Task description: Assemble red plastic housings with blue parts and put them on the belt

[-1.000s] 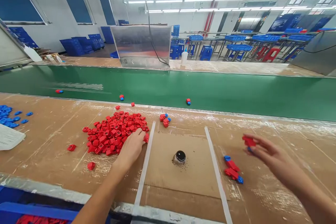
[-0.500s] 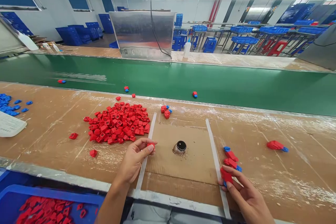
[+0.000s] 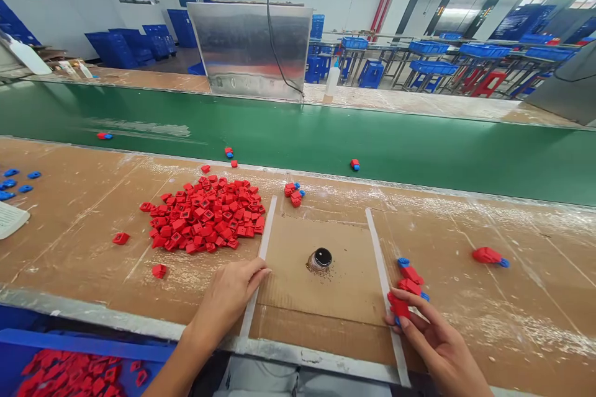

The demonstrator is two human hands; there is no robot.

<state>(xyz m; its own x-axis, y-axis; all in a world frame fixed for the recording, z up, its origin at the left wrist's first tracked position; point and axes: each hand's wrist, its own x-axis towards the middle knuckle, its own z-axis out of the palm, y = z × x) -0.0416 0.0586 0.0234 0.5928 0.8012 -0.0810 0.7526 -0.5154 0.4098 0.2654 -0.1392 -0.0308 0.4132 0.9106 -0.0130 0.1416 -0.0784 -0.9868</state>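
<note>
My left hand hovers by the left white tape strip, its back turned to me and its fingers pinched together; whatever is between them is hidden. At the right tape strip, my right hand grips a red plastic piece with a blue end between thumb and fingers. Just beyond those fingers lie more joined red-and-blue pieces. Between my hands, a small round jar with a black top stands on a cardboard sheet, with dark crumbs around it.
A heap of red blocks lies left of the tape. Blue pieces sit at the far left, and a blue bin of red parts is below. Beyond runs a green conveyor belt carrying several red-and-blue pieces. Another joined piece lies right.
My left hand has turned over and moved slightly down and left; the red block seen at its fingertips is now out of sight. My right hand keeps its grip, barely moved. The view shifted slightly.
</note>
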